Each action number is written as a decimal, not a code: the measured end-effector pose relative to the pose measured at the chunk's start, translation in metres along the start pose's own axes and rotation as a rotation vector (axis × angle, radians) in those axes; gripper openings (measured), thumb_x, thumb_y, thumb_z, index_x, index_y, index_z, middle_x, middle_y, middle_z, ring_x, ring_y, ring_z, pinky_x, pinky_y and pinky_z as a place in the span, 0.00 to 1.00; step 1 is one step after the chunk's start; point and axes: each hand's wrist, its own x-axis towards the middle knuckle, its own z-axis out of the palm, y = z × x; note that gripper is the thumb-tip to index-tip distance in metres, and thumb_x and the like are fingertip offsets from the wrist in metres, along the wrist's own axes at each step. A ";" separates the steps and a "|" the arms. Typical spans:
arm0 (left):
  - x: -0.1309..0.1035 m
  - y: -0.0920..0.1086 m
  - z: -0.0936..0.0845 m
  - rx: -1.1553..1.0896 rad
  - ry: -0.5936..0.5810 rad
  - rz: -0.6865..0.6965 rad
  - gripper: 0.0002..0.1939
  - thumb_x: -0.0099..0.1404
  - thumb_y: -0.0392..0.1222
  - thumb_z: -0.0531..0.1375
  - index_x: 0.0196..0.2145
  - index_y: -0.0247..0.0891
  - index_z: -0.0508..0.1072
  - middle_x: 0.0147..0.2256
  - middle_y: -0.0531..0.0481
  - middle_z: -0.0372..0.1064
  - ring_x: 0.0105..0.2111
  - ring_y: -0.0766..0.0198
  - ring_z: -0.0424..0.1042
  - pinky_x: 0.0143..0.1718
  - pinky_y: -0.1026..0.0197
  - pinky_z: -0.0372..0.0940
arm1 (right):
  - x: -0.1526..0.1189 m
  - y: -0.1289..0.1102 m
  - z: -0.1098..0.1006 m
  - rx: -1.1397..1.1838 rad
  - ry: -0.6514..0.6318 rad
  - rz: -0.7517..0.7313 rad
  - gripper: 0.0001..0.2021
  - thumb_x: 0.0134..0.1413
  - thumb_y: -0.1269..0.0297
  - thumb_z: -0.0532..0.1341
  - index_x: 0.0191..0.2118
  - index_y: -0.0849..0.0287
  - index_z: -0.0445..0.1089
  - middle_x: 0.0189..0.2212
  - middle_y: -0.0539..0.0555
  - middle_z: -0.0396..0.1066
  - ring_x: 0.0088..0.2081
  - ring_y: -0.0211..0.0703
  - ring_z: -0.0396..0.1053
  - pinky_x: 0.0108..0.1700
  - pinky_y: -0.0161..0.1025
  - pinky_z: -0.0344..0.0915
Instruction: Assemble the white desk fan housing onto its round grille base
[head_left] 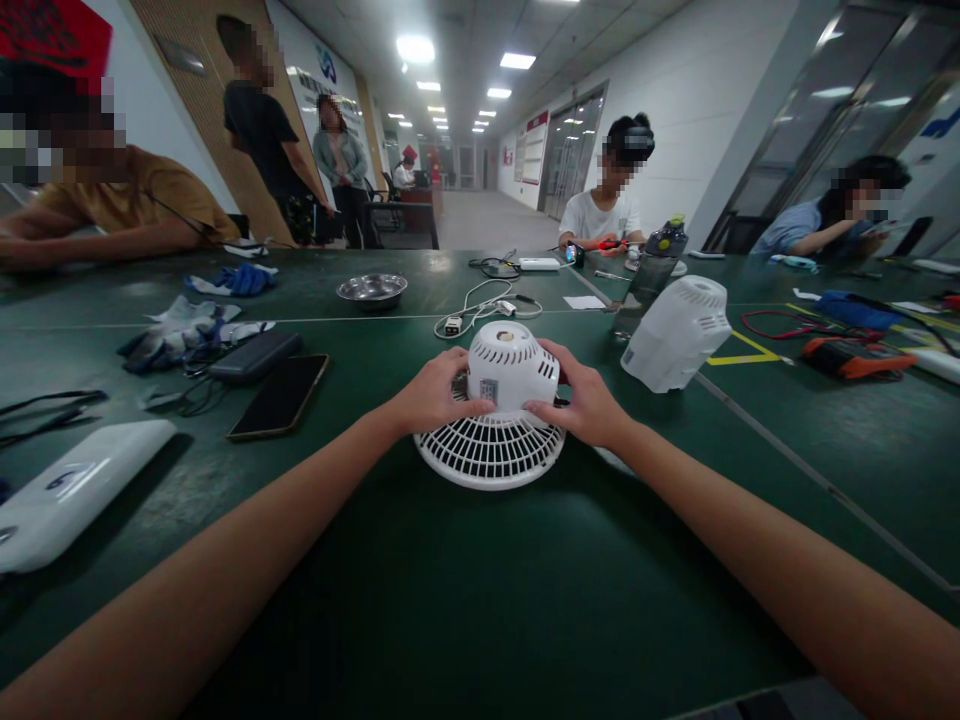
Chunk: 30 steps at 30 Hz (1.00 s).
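A white fan head [517, 375] rests grille-down on the green table [480, 590], its round slatted grille [491, 455] spread beneath the motor housing. My left hand [439, 392] wraps the housing's left side, thumb along its front near a small grey label. On the opposite side my right hand [589, 395] grips it, thumb also at the front. Fingers of both hands pass partly out of sight behind the housing. Beyond my right hand stands a white plastic housing [679, 335] with vent slots.
A metal bowl [372, 290] and a coiled white cable [487, 310] lie beyond the fan. Leftward are a phone [281, 397], a power bank [256, 356], gloves [184, 330] and a white case [86, 490]. A bottle [652, 275] and an orange multimeter [855, 357] are rightward. Several people are around.
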 end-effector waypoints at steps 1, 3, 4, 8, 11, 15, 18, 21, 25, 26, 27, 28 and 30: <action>0.000 -0.001 0.000 -0.008 -0.004 -0.001 0.29 0.54 0.50 0.70 0.52 0.39 0.75 0.52 0.38 0.68 0.52 0.45 0.67 0.55 0.43 0.62 | 0.000 0.000 0.000 0.004 -0.006 0.000 0.39 0.52 0.54 0.68 0.66 0.52 0.53 0.58 0.60 0.67 0.53 0.58 0.70 0.54 0.61 0.70; 0.000 -0.001 0.000 -0.038 -0.009 -0.004 0.30 0.52 0.49 0.71 0.51 0.39 0.75 0.53 0.38 0.68 0.53 0.44 0.66 0.56 0.44 0.62 | -0.001 -0.001 0.000 0.007 -0.019 -0.001 0.38 0.53 0.53 0.67 0.66 0.51 0.53 0.58 0.59 0.66 0.53 0.57 0.70 0.54 0.61 0.70; 0.000 -0.001 -0.001 -0.047 -0.011 -0.008 0.31 0.50 0.49 0.72 0.51 0.39 0.75 0.54 0.38 0.67 0.54 0.44 0.66 0.56 0.43 0.61 | -0.001 -0.001 -0.001 0.003 -0.021 -0.003 0.38 0.53 0.52 0.67 0.66 0.50 0.53 0.58 0.59 0.67 0.52 0.57 0.70 0.53 0.61 0.71; 0.003 0.000 -0.002 -0.012 -0.020 -0.003 0.33 0.45 0.48 0.74 0.49 0.39 0.77 0.55 0.38 0.67 0.55 0.41 0.65 0.59 0.40 0.59 | -0.004 0.004 -0.002 -0.041 -0.008 -0.022 0.39 0.50 0.49 0.69 0.64 0.50 0.53 0.55 0.60 0.67 0.49 0.56 0.71 0.49 0.58 0.72; 0.004 0.002 -0.003 -0.036 0.003 0.013 0.31 0.47 0.46 0.73 0.49 0.38 0.77 0.53 0.38 0.69 0.55 0.41 0.66 0.60 0.39 0.57 | -0.007 0.010 -0.002 -0.092 0.024 -0.052 0.43 0.44 0.46 0.71 0.62 0.54 0.55 0.53 0.62 0.67 0.47 0.57 0.71 0.46 0.55 0.73; 0.002 0.006 -0.001 -0.123 0.059 -0.014 0.35 0.54 0.47 0.70 0.58 0.38 0.69 0.55 0.39 0.70 0.58 0.41 0.65 0.63 0.38 0.52 | -0.010 0.010 0.002 -0.048 -0.003 -0.021 0.43 0.45 0.46 0.70 0.63 0.54 0.51 0.44 0.58 0.71 0.38 0.52 0.73 0.38 0.51 0.74; 0.000 0.013 0.003 -0.162 0.051 0.045 0.53 0.49 0.48 0.73 0.68 0.39 0.55 0.63 0.38 0.61 0.62 0.39 0.60 0.65 0.41 0.51 | -0.012 0.005 0.006 0.044 -0.065 0.036 0.48 0.50 0.51 0.67 0.69 0.51 0.38 0.42 0.56 0.74 0.33 0.50 0.74 0.35 0.50 0.75; -0.001 0.019 0.009 -0.153 0.051 0.100 0.64 0.42 0.48 0.76 0.70 0.42 0.46 0.68 0.37 0.48 0.64 0.34 0.54 0.65 0.40 0.50 | -0.010 0.000 0.004 0.036 -0.110 0.035 0.49 0.51 0.52 0.66 0.71 0.49 0.36 0.42 0.54 0.75 0.32 0.49 0.73 0.36 0.51 0.75; 0.001 0.024 0.018 -0.142 0.094 0.089 0.62 0.44 0.47 0.75 0.69 0.42 0.46 0.68 0.36 0.46 0.64 0.31 0.52 0.63 0.38 0.53 | -0.006 -0.003 -0.001 -0.006 -0.155 0.011 0.46 0.51 0.51 0.65 0.71 0.49 0.40 0.40 0.52 0.76 0.31 0.47 0.73 0.38 0.51 0.75; 0.001 0.025 0.020 -0.146 0.111 0.083 0.60 0.45 0.46 0.75 0.68 0.42 0.47 0.67 0.36 0.47 0.64 0.31 0.54 0.62 0.38 0.55 | -0.006 -0.003 -0.002 -0.003 -0.151 0.014 0.46 0.51 0.52 0.65 0.70 0.50 0.41 0.40 0.52 0.76 0.31 0.47 0.73 0.38 0.50 0.75; 0.001 0.025 0.022 -0.154 0.128 0.075 0.59 0.45 0.45 0.74 0.68 0.41 0.48 0.66 0.36 0.48 0.63 0.32 0.55 0.61 0.39 0.56 | -0.005 -0.003 -0.003 0.005 -0.143 0.019 0.46 0.50 0.52 0.66 0.70 0.50 0.42 0.40 0.52 0.76 0.32 0.48 0.74 0.38 0.50 0.75; 0.000 0.025 0.024 -0.165 0.142 0.061 0.57 0.46 0.44 0.74 0.67 0.41 0.49 0.65 0.37 0.50 0.62 0.32 0.57 0.60 0.40 0.58 | -0.005 -0.003 -0.003 0.017 -0.133 0.024 0.46 0.49 0.51 0.67 0.70 0.50 0.44 0.40 0.53 0.76 0.34 0.49 0.74 0.38 0.49 0.75; 0.000 0.025 0.026 -0.196 0.169 0.023 0.53 0.47 0.43 0.74 0.65 0.42 0.52 0.63 0.39 0.52 0.60 0.34 0.60 0.58 0.43 0.61 | -0.005 -0.003 -0.002 0.040 -0.114 0.030 0.45 0.48 0.50 0.68 0.69 0.50 0.47 0.41 0.53 0.75 0.37 0.51 0.75 0.38 0.48 0.75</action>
